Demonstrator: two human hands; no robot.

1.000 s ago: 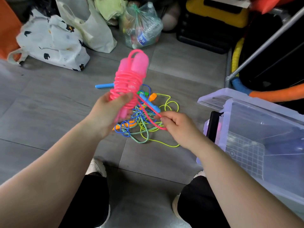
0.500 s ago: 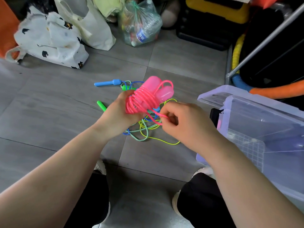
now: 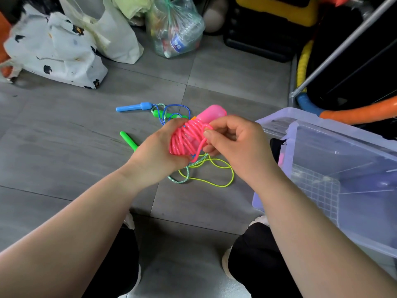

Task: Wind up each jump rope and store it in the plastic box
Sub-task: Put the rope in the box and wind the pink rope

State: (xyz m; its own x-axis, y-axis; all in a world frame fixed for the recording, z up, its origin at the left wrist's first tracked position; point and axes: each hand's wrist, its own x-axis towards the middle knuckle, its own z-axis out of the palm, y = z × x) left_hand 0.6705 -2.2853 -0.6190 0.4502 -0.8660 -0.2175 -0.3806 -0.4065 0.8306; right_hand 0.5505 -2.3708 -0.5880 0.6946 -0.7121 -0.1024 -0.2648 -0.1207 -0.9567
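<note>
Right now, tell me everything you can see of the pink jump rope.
The pink jump rope is glossy, plastic-looking cord wound in many tight turns into a bundle, with a rounded pink handle end sticking out upward. The left hand grips the bundle above the floor; the right hand pinches a loose strand at its side. It is outside the plastic box.

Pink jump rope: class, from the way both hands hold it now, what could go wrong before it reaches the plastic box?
1. The right hand only pinches the loose end of the pink jump rope; if it slips before tucking, the coils in the left hand may spring apart.
2. The bundle is held over the loose ropes on the floor; its hanging loop could snag them.
</note>
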